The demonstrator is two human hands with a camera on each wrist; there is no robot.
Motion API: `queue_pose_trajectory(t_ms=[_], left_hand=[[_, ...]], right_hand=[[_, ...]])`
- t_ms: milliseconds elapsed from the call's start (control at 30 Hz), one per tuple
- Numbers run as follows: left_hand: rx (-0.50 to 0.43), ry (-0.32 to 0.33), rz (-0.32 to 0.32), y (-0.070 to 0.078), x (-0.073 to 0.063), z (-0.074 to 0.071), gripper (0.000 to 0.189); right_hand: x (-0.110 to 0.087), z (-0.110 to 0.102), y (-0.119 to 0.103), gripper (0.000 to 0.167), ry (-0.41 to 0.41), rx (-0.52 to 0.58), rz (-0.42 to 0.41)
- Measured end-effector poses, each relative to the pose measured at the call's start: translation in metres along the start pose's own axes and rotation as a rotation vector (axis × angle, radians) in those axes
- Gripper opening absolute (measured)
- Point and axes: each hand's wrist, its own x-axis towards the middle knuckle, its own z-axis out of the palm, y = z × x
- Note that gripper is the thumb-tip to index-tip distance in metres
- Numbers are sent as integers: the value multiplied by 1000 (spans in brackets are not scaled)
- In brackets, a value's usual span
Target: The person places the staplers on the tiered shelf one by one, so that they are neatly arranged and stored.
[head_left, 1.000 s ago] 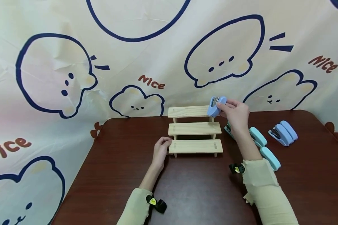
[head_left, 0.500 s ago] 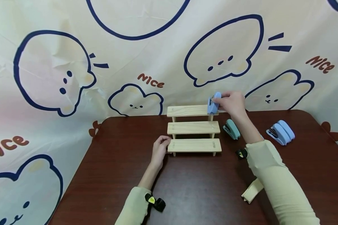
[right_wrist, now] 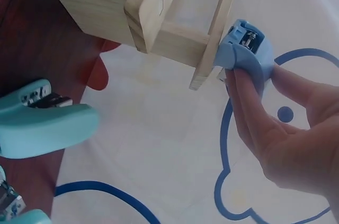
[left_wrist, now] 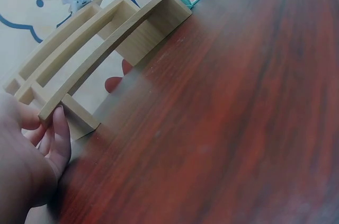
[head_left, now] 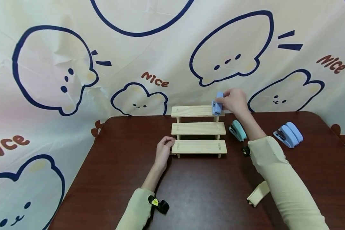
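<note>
A pale wooden three-tier stand (head_left: 199, 129) stands at the back of the dark table. My left hand (head_left: 163, 150) pinches the left end of its lowest tier, thumb above and fingers beneath, as the left wrist view shows. My right hand (head_left: 235, 100) holds a light blue stapler (head_left: 217, 104) by its side at the right end of the top tier. In the right wrist view this blue stapler (right_wrist: 244, 49) meets the top board's edge; whether its weight rests there I cannot tell. A teal stapler (head_left: 238, 130) lies just right of the stand.
Light blue staplers (head_left: 288, 134) lie side by side at the right. A cream, block-like object (head_left: 258, 193) is partly hidden by my right sleeve. Another teal stapler (right_wrist: 10, 203) shows at the right wrist view's corner. A printed cloth (head_left: 126, 57) hangs behind the table.
My right hand has moved slightly up and left, turning the blue stapler more upright over the top tier's right end. The teal stapler by the stand is now uncovered. The left hand keeps its grip.
</note>
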Motion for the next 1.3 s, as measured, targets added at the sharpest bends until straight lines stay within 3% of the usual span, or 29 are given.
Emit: queue_pose_trajectory(t_ms=[200, 300, 733, 1300], left_hand=[[15, 18, -6, -24, 20, -3, 26], [21, 35, 9, -29, 22, -3, 25], [-25, 47, 13, -33, 21, -2, 23], [-4, 47, 27, -33, 20, -2, 20]], right_hand=[[-1, 2, -7, 37, 3, -97, -55], [0, 4, -9, 34, 14, -155, -80], [2, 10, -13, 31, 5, -240, -74], [3, 8, -21, 31, -71, -229, 21]])
